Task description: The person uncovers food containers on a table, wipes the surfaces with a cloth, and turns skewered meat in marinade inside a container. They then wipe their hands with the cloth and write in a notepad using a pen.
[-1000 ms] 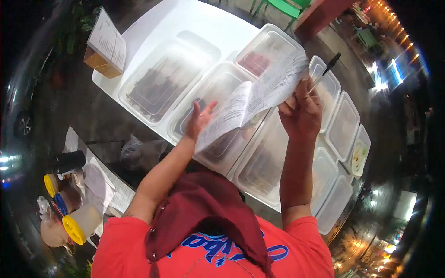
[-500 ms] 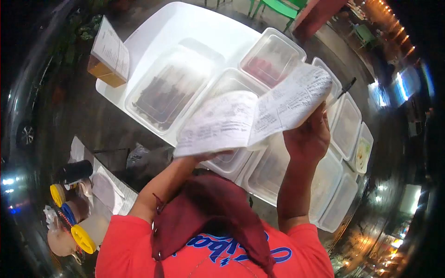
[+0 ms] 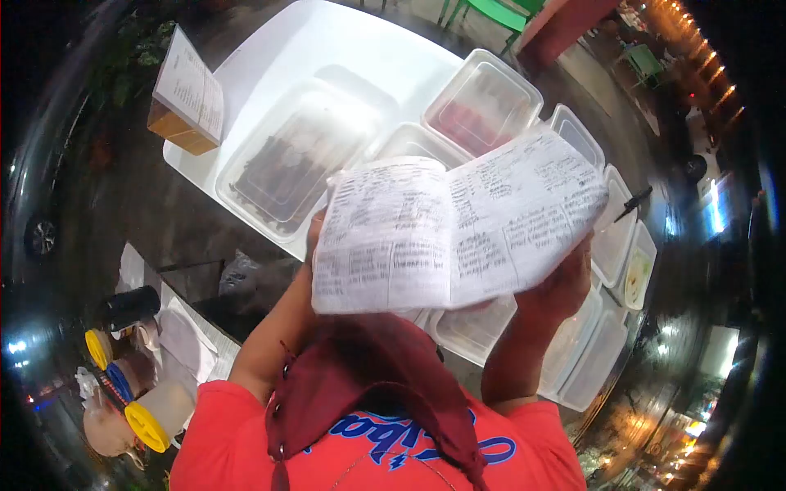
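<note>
An open notebook (image 3: 393,217) with handwriting and ruled boxes on both pages is spread above the plastic containers. My left hand (image 3: 315,237) grips its left edge, mostly hidden behind the page. My right hand (image 3: 571,282) is closed around the lower right side of the notebook, and its fingers go behind the paper. A black pen (image 3: 634,203) sticks out past the right page edge; how it is held is hidden. Beneath the notebook, several lidded clear containers are partly covered.
On the white table (image 3: 270,57) lie a large container with dark contents (image 3: 286,172) and one with reddish contents (image 3: 479,114). A menu stand (image 3: 188,102) is at the table's left corner. Yellow-lidded jars (image 3: 147,424) and papers (image 3: 184,340) stand at lower left. A green chair (image 3: 499,12) is behind.
The notebook has been opened flatter and turned to face me, its pages lower and wider. My right hand has shifted slightly down, and the pen has moved right and down.
</note>
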Demonstrator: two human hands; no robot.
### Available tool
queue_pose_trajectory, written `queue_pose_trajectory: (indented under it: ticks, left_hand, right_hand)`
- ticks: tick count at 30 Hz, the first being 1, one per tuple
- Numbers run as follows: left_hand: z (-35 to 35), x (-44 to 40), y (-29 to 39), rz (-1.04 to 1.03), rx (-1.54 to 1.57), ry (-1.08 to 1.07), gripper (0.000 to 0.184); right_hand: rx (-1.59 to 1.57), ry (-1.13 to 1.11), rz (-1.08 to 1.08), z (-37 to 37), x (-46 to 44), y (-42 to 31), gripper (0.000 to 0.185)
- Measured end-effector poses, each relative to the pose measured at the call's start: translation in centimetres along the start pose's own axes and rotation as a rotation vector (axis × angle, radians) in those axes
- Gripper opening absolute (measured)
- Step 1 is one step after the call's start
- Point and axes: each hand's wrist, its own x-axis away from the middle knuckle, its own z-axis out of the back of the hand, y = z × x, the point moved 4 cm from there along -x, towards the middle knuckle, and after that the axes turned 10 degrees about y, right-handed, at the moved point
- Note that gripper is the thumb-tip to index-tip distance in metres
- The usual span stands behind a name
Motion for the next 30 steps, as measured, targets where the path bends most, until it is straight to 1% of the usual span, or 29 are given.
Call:
queue_pose_trajectory:
  ticks: [1, 2, 4, 5, 6, 7, 8, 10, 12, 13, 14, 16, 17, 18, 20, 21, 22, 24, 25, 27, 28, 30]
  left_hand:
    - [0.2, -0.4, 0.6, 0.023, 0.040, 0.045, 0.043]
    - [5.0, -2.2, 0.8, -0.044, -0.212, 0.151, 0.036]
    - [3.2, -2.2, 3.5, -0.465, -1.185, 0.052, 0.034]
    - [2.2, -2.1, 3.9, -0.679, -1.667, -0.015, 0.033]
    - [2.3, -2.2, 3.8, -0.767, -1.772, 0.033, 0.033]
    - [2.4, -2.3, 3.5, -0.780, -1.716, 0.084, 0.033]
    - [2.4, -2.5, 2.7, -0.792, -1.660, 0.132, 0.033]
    - [2.3, -2.1, 1.9, -0.934, -1.660, 0.215, 0.030]
    - [3.4, -2.2, 2.0, -0.841, -1.574, 0.266, 0.026]
    - [2.4, -1.9, 2.1, -0.760, -1.602, 0.310, 0.024]
    - [1.4, -1.6, 2.2, -0.678, -1.631, 0.351, 0.021]
    - [3.4, -2.4, 1.8, -0.349, -0.905, 0.283, 0.023]
    - [4.1, -2.7, 1.6, -0.194, -0.543, 0.240, 0.024]
    - [3.4, -2.0, 2.2, -0.300, -0.702, 0.099, 0.027]
    - [2.1, -1.7, 3.9, -0.625, -1.314, -0.015, 0.025]
    - [1.2, -1.7, 4.2, -0.788, -1.619, -0.079, 0.024]
    - [1.1, -1.9, 4.3, -0.877, -1.670, -0.094, 0.026]
    - [1.1, -2.2, 4.0, -1.060, -1.769, -0.121, 0.032]
    - [2.1, -2.6, 3.4, -0.802, -1.520, -0.039, 0.038]
    - [4.5, -3.0, 0.5, -0.309, -0.997, 0.102, 0.052]
    - [5.7, -3.1, -1.2, -0.032, -0.748, 0.144, 0.068]
    - [6.7, -2.9, -3.6, 0.098, -0.640, 0.165, 0.061]
  right_hand:
    - [0.056, -0.029, 0.030, 0.5, 0.2, -0.4, 0.037]
    - [0.112, -0.059, 0.060, 1.3, 0.4, -0.7, 0.037]
    - [0.161, 0.073, 0.138, 2.2, 1.4, -1.2, 0.037]
    - [0.149, 0.022, 0.129, 2.6, 1.8, -1.4, 0.037]
    - [0.138, -0.029, 0.119, 3.3, 1.9, -1.9, 0.036]
    - [0.127, -0.083, 0.110, 3.9, 2.1, -2.0, 0.036]
    - [0.200, -0.030, 0.170, 4.7, 2.5, -2.0, 0.035]
    - [0.284, 0.090, 0.253, 5.4, 3.1, -2.0, 0.034]
    - [0.244, 0.231, 0.266, 5.2, 3.4, -1.8, 0.035]
    - [0.193, 0.308, 0.252, 5.2, 3.6, -1.7, 0.037]
    - [0.226, 0.304, 0.261, 5.3, 3.7, -1.6, 0.038]
    - [0.292, 0.297, 0.271, 5.9, 4.2, -1.4, 0.041]
    - [0.305, 0.187, 0.242, 5.8, 4.1, -1.3, 0.041]
    - [0.316, 0.078, 0.211, 5.7, 4.0, -1.5, 0.042]
    - [0.364, -0.006, 0.205, 5.8, 4.1, -1.4, 0.040]
    - [0.402, 0.020, 0.227, 6.0, 4.3, -1.4, 0.039]
    - [0.439, 0.046, 0.250, 6.3, 4.4, -1.5, 0.037]
    - [0.397, 0.016, 0.253, 6.4, 4.2, -1.3, 0.039]
    - [0.376, 0.003, 0.255, 6.4, 4.3, -1.3, 0.040]
    - [0.288, 0.066, 0.221, 7.3, 4.3, -1.3, 0.040]
    - [0.244, 0.098, 0.205, 7.8, 4.4, -1.4, 0.040]
    - [0.518, 0.181, 0.296, 9.1, 4.3, -1.2, 0.046]
